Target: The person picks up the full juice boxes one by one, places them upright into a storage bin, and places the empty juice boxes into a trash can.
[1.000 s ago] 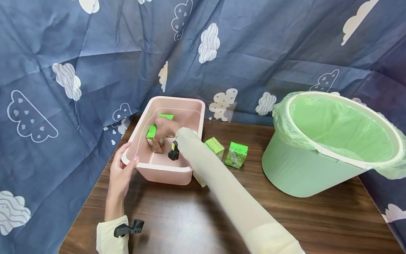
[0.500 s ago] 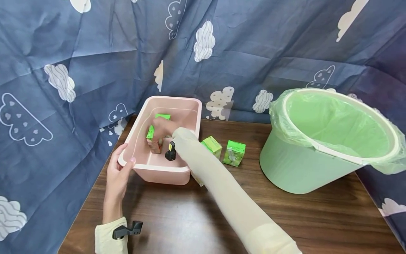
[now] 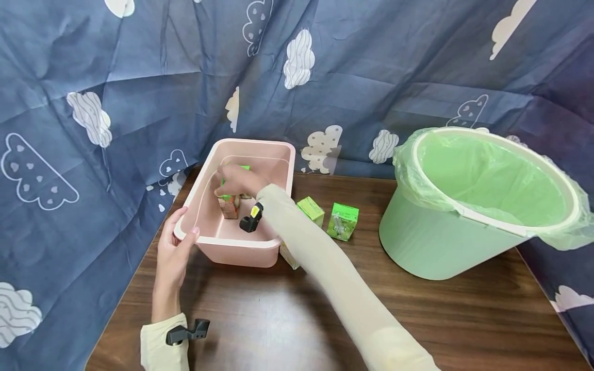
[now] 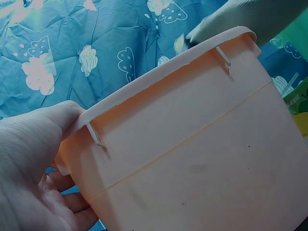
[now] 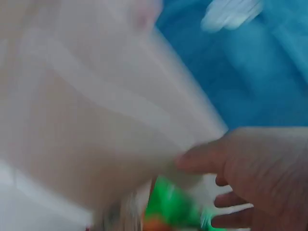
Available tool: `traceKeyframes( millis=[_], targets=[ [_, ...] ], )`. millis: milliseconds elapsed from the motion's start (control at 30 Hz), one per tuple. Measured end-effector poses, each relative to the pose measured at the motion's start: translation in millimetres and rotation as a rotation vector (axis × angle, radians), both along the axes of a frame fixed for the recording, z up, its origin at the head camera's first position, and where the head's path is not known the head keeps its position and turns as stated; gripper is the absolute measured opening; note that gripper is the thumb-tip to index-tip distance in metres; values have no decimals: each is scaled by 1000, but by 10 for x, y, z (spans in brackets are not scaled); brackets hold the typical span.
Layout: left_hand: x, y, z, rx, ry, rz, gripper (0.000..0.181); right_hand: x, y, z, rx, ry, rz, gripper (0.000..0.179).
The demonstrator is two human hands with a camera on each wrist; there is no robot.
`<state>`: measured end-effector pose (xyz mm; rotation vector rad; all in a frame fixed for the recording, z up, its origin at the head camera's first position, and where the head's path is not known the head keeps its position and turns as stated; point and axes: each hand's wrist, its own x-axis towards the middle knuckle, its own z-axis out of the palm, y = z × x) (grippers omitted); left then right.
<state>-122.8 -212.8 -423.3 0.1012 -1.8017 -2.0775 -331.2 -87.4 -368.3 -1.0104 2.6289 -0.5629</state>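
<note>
My left hand (image 3: 174, 252) grips the near left corner of a pink plastic bin (image 3: 241, 256), thumb on the rim and fingers against the outer wall, as the left wrist view (image 4: 38, 163) also shows. My right hand (image 3: 238, 181) reaches down into the bin, over a small box (image 3: 228, 207) with a green top and brown sides. A second green-topped box (image 3: 245, 168) shows partly behind the hand. In the blurred right wrist view, the right thumb and fingers (image 5: 240, 202) stand apart, with a green box (image 5: 173, 204) just beyond them.
Right of the bin stand a yellow-green box (image 3: 311, 210), a bright green box (image 3: 343, 221) and a third box (image 3: 289, 256) partly hidden by the right sleeve. A large green bucket (image 3: 431, 237) with a clear liner stands at right. A cloud-patterned cloth (image 3: 362, 67) hangs behind.
My right hand has shifted up and left over the brown-sided box, uncovering more of its side. My left hand stays on the bin's corner. The head view has shifted slightly.
</note>
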Motion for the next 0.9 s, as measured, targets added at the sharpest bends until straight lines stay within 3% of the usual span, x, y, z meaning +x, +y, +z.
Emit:
traceKeyframes(
  millis=[67,167,267,333,400,533,700,833,900],
  targets=[
    [-15,6,3,1,-2,-2,55,74,-18,183,-4,36,1,46],
    [-20,5,14,-11,-7,11,55,345,383,386,-340,-18,94,55],
    [-7,1,27,-26,-15,24,55,591,779,477,-659,-67,207,50],
    [6,0,32,-31,-19,32,55,742,1072,499,-790,-55,231,47],
    [17,4,35,-27,-18,39,55,876,1397,510,-847,12,208,44],
    [32,27,31,-19,-6,41,55,1084,2089,466,-926,163,92,44],
    [50,58,4,-19,0,38,55,1306,2832,309,-1012,292,-177,47],
    [59,63,-8,-13,9,37,55,1464,3174,100,-1048,293,-418,49],
    [58,59,-2,-8,19,37,55,1535,3252,-29,-1052,254,-497,51]
  ],
)
